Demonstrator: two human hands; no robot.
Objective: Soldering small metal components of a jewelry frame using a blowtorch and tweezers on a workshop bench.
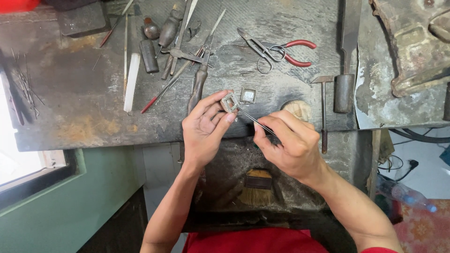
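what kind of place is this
Probably a jeweller's or metalsmith's bench. The left hand pinches a small square metal frame while the right hand works it with thin tweezers; red-handled pliers lie on the scarred workbench.

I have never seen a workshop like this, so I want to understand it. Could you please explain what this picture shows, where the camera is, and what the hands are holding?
There is no machine here: a person works with two bare hands. The single picture comes from a camera on the person's head, looking down at a dark, worn workbench. The left hand holds a small square metal frame between its fingertips. The right hand holds thin tweezers, whose tip touches the frame. A second small square piece lies on the bench just beside it. Farther back lie red-handled pliers, scissors, files and a small hammer. A brush sits below the bench edge.
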